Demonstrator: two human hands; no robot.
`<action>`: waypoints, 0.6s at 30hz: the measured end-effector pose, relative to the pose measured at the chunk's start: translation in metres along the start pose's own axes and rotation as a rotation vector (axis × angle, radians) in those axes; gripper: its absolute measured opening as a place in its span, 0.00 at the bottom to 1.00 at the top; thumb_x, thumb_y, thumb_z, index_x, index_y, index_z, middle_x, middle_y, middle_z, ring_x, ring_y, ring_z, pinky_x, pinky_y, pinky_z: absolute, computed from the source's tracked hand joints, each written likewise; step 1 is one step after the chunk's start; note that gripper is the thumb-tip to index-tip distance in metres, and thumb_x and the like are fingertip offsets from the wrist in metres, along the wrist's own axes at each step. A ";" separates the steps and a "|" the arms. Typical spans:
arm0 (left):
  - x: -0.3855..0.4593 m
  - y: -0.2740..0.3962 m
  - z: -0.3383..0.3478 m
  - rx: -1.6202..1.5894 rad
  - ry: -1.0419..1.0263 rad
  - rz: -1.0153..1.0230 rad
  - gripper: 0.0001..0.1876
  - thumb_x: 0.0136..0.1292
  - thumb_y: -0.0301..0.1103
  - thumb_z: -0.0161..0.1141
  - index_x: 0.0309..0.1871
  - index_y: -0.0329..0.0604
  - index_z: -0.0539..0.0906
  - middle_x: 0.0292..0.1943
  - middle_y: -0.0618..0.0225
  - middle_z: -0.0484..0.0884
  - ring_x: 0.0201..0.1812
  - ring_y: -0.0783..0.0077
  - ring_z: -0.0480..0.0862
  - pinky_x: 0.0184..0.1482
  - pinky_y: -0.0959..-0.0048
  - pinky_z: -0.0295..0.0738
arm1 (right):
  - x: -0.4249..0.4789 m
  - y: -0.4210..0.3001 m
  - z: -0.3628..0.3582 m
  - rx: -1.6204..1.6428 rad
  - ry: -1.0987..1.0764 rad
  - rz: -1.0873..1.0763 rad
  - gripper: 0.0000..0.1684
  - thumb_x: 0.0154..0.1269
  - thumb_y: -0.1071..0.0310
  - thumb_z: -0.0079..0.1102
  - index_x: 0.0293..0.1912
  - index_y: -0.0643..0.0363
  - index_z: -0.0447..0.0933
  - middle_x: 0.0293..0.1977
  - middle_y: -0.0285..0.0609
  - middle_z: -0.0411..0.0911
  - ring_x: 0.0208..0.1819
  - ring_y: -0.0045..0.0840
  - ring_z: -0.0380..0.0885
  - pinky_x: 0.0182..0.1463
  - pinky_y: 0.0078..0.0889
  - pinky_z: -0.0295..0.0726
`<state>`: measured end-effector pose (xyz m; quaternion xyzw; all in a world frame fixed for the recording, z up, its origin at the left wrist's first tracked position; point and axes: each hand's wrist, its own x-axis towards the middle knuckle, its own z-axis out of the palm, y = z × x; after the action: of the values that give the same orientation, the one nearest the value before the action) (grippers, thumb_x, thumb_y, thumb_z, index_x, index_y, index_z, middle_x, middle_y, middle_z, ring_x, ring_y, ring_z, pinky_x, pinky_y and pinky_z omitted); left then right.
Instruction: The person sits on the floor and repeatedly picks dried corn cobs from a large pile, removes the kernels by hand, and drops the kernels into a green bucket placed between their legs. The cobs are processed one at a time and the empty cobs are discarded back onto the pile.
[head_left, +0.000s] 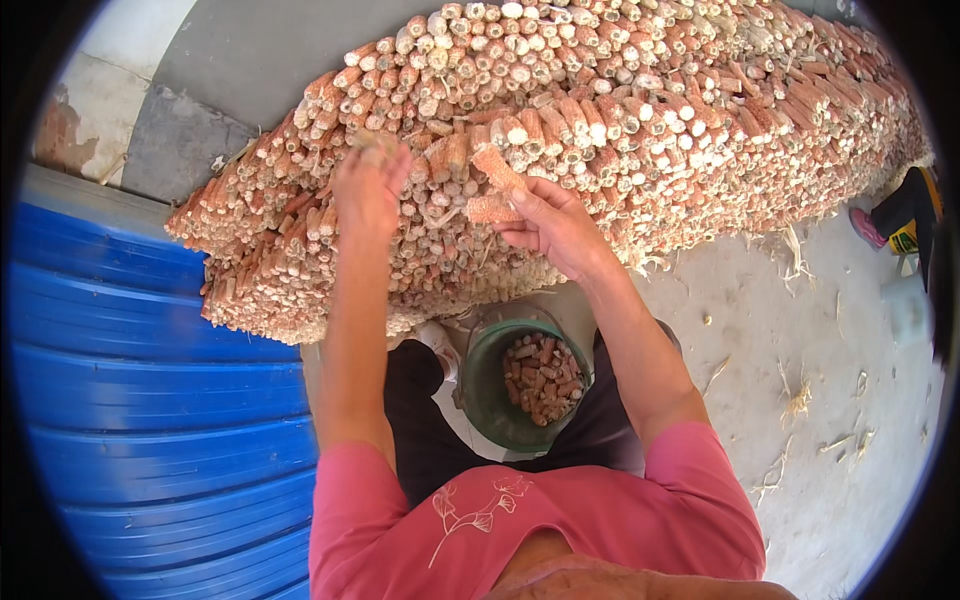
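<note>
A long stack of corn cobs (540, 135), stripped of kernels, fills the upper part of the head view. My right hand (551, 225) holds two cob pieces in front of the stack: one reddish cob (496, 169) slants upward, and another cob (491, 208) lies below it between thumb and fingers. My left hand (371, 184) is blurred at the stack's left part, fingers raised around something pale and blurred; whether it grips this is unclear. Below, between my legs, stands a green bucket (480, 405) with many short cobs (544, 375) inside.
Blue corrugated metal (165, 390) runs along the left side. A grey wall (247, 60) rises behind the stack. Dry husk scraps (796, 401) lie scattered on the concrete floor (720, 315) at right. Another person's leg and pink shoe (868, 228) show at the right edge.
</note>
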<state>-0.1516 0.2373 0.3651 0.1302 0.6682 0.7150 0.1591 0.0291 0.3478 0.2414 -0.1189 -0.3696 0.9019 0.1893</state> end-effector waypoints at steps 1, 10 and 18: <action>0.019 0.003 -0.005 0.063 0.029 0.047 0.21 0.77 0.31 0.61 0.67 0.28 0.76 0.64 0.48 0.81 0.61 0.52 0.85 0.65 0.55 0.84 | 0.001 0.001 0.002 0.005 -0.002 0.004 0.18 0.81 0.60 0.61 0.59 0.61 0.77 0.47 0.41 0.83 0.46 0.28 0.89 0.46 0.25 0.93; 0.003 -0.018 -0.054 0.653 -0.176 0.097 0.21 0.77 0.29 0.58 0.69 0.34 0.80 0.63 0.52 0.84 0.61 0.60 0.85 0.61 0.65 0.85 | 0.009 -0.003 0.010 0.008 -0.022 0.015 0.21 0.82 0.58 0.60 0.61 0.65 0.76 0.49 0.44 0.83 0.47 0.26 0.87 0.49 0.24 0.92; -0.081 -0.056 -0.057 0.308 -0.462 -0.123 0.19 0.80 0.30 0.58 0.70 0.36 0.78 0.56 0.64 0.87 0.52 0.72 0.88 0.54 0.71 0.88 | 0.007 0.021 0.031 -0.041 -0.133 0.062 0.24 0.83 0.55 0.57 0.63 0.65 0.76 0.49 0.45 0.84 0.48 0.27 0.88 0.52 0.25 0.91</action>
<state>-0.0972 0.1562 0.3073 0.2714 0.7218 0.5453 0.3286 0.0063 0.3183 0.2477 -0.0740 -0.3957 0.9055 0.1341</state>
